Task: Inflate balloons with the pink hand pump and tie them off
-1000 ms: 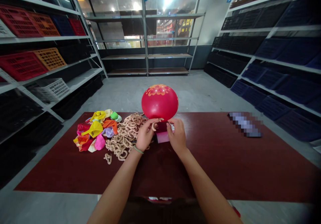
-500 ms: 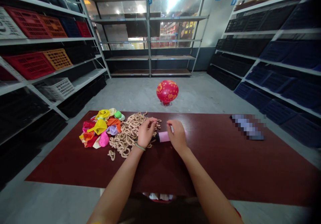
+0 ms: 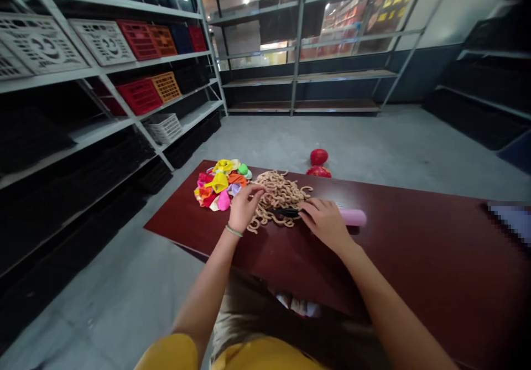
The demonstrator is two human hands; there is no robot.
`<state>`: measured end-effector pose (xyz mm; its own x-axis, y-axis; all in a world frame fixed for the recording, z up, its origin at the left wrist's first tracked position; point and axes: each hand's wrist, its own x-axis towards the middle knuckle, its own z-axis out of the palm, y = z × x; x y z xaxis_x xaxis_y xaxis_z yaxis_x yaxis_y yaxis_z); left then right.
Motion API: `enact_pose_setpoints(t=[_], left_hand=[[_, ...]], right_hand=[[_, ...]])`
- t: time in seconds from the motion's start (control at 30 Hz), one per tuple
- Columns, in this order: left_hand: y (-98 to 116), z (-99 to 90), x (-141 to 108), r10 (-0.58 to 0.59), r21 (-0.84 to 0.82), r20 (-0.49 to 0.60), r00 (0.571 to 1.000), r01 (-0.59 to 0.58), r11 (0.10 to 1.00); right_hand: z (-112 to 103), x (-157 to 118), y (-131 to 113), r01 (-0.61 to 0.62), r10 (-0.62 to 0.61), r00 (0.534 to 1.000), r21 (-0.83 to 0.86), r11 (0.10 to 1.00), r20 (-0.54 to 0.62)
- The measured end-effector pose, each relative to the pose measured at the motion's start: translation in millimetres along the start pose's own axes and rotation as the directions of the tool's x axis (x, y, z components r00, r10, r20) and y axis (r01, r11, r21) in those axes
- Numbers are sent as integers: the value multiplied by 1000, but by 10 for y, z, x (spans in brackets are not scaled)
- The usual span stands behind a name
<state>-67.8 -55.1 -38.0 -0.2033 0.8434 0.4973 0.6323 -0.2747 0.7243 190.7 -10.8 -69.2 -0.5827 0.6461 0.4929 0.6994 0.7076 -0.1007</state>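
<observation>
A hand pump with a pink barrel (image 3: 353,217) and a black end lies across the table. My right hand (image 3: 326,222) is curled over its middle, hiding that part. My left hand (image 3: 244,207), a green band on its wrist, hovers at the near left side of a heap of beige curled pieces (image 3: 282,187). Thumb and fingertips meet there; anything between them is too small to make out. Left of the heap lies a pile of limp balloons (image 3: 218,185) in several colours.
Beyond the far edge of the brown table (image 3: 398,248) are a plain red balloon (image 3: 319,156) and a patterned red balloon (image 3: 318,172). A blurred flat item (image 3: 512,220) lies at the right. Shelves with crates (image 3: 141,94) line the left side.
My view has swung left. The patterned balloon is lower beyond the table, and a plain red one shows behind it. My right hand has come down over the pump, whose black end now shows more.
</observation>
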Motion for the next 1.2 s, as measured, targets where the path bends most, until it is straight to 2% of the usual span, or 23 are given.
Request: enact_pose_setpoints(t=[0.1,0.2,0.3,0.4,0.53,0.7,0.77,0.83,0.9,0.97,1.03,1.07,1.13,1.2], left_hand=[[-328,-326,-143,-30,175,-80,996,44,984],[-651,-509,-275,-29,378,-143,989,82,922],[-888,-533,-369,-79,457,-181,980,154,876],[-965,-492,-403,-95,398,-153,984,150,905],[-867,-493,-411,-59,283,-137,989,96,954],[-670,-528,-376,-100,180,-161,982,129,975],[-584,-493,-319,-125,68,-196,973,141,988],[-480,-411,-240,-199,-113,-212,957,178,977],[-356,-285,-149,-332,-370,-151,931,258,892],[-220,-131,-51,-435,-606,-20,900,336,721],[-88,35,57,-468,-744,86,879,369,556],[-29,119,114,-471,-780,117,874,375,501],[65,280,231,-463,-817,137,876,364,447],[128,427,339,-430,-819,126,894,339,464]], right_hand=[[29,-15,57,9,-5,997,-55,998,73],[60,-27,137,-2,10,991,-68,998,131],[71,-34,177,0,13,983,-71,997,181],[63,-40,177,5,10,978,-70,998,206],[68,-46,196,14,-4,978,-47,999,208],[94,-32,258,37,-44,978,41,998,206],[77,-25,267,50,-63,981,74,996,183],[31,-19,261,39,-49,986,67,997,157],[-40,-13,245,6,-11,990,38,999,138],[-117,1,232,-32,30,992,16,999,120],[-175,26,233,-63,61,994,19,998,95],[-192,41,242,-81,79,994,26,996,80],[-201,63,278,-127,125,991,34,991,55],[-184,60,335,-174,174,985,39,984,16]])
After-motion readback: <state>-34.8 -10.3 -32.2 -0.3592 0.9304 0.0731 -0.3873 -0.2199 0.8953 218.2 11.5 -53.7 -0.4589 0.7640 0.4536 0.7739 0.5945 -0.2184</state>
